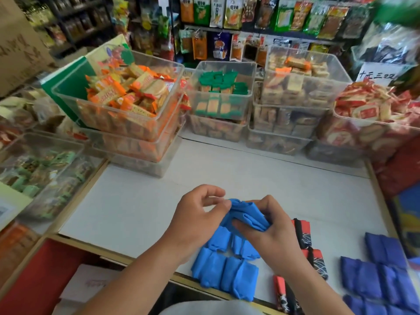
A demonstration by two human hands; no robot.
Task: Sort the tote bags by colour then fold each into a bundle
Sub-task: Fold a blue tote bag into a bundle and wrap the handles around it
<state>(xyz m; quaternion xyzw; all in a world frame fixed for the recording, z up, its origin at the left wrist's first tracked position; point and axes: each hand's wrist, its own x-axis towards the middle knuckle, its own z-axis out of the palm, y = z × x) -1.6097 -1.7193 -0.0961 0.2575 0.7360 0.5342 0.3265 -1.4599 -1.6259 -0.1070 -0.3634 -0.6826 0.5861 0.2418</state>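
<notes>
Left hand [200, 214] pinched the left edge of light-blue tote bag [245, 214], off the table [136, 201]. Right hand [275, 226] gripped its right side. Folded light-blue bundles [225, 273] lay just below the bag, red-black bundles [303, 235] right of it, dark-blue bundles [375, 276] farther right.

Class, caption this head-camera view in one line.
Left hand and right hand fold a light blue tote bag above light blue bundles, red-and-black bundles and dark blue bundles.

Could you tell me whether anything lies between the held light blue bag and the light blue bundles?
Nothing visible does: the light blue fabric tote bag, gripped by the left hand and right hand, hangs over the light blue folded bundles.
</notes>
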